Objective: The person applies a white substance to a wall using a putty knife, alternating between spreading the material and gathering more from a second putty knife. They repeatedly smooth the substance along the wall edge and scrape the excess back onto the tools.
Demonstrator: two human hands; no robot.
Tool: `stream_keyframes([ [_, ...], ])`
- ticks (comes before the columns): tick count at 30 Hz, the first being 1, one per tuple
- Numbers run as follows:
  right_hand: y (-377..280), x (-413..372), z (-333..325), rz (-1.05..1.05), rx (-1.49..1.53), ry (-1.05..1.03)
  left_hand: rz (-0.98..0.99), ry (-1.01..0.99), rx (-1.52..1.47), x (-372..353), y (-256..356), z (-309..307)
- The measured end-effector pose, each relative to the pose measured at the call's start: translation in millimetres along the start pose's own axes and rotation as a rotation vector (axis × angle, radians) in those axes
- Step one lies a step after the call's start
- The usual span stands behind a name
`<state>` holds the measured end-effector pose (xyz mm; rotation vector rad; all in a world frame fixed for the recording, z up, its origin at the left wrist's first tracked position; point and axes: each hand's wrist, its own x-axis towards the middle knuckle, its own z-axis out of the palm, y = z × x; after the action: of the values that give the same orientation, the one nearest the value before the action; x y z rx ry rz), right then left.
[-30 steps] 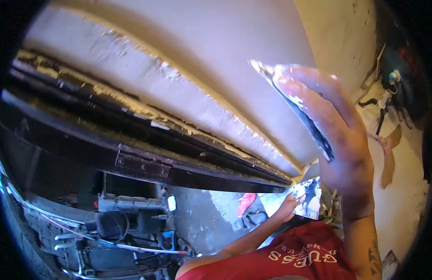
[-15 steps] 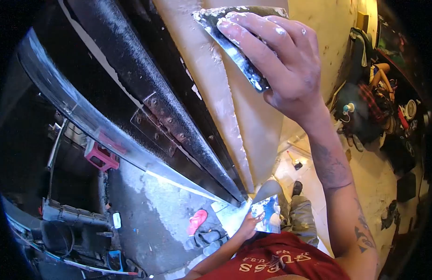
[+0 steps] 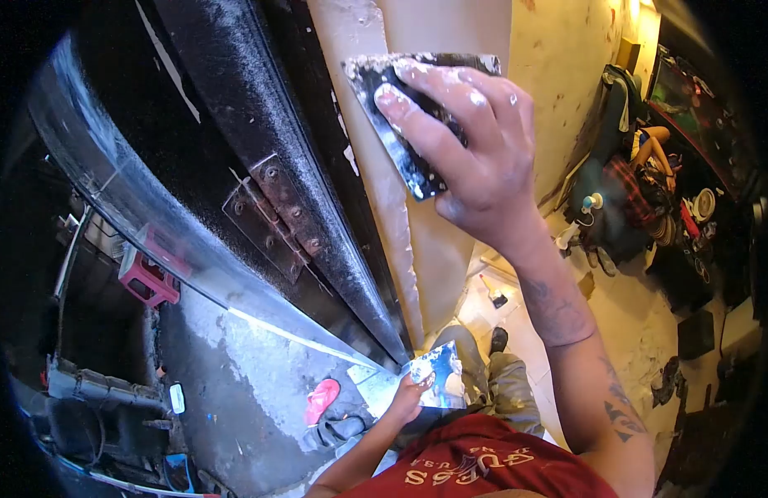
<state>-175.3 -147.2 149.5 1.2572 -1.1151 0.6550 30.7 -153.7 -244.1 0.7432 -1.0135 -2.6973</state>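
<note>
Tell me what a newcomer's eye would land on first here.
The right hand, smeared white, presses a scraper flat on the pale wall at top centre. Left of it runs a dark door frame with a rusty hinge. Low down, the left hand holds a flat board.

Metal putty blade (image 3: 409, 124), dark and plaster-crusted; wall (image 3: 450, 33) matt, smooth plaster; hinge (image 3: 276, 207) rusted metal (dusty); board (image 3: 438, 386) glossy.

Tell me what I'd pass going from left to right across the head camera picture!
Red crate → rusty door hinge → putty knife → right hand pressing on it → heap of clothes and bags.
</note>
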Motion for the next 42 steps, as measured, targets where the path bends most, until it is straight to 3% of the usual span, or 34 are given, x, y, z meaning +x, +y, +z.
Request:
stream_keyframes([
  [17, -40.9, -62.7, -5.3, 0.119, 0.103, -0.155, -0.013, 0.015, 0.017, 0.1, -2.8, -1.6],
  [24, -9.8, -8.4, -7.2, 0.084, -0.001, 0.071, -0.024, -0.024, 0.007, -0.2, -0.9, -0.1],
  [28, 7.5, 34.3, 13.9, -0.044, -0.016, 0.201, -0.012, -0.025, -0.006, -2.3, 1.8, 4.9],
  [31, 1.3, 39.2, 10.7, -0.076, -0.038, 0.197, -0.002, -0.011, -0.023, -2.7, -0.9, 4.7],
  [42, -44.8, -40.3, -6.6, 0.112, 0.032, -0.160, -0.018, -0.021, 0.019, 0.2, -2.8, 0.0],
])
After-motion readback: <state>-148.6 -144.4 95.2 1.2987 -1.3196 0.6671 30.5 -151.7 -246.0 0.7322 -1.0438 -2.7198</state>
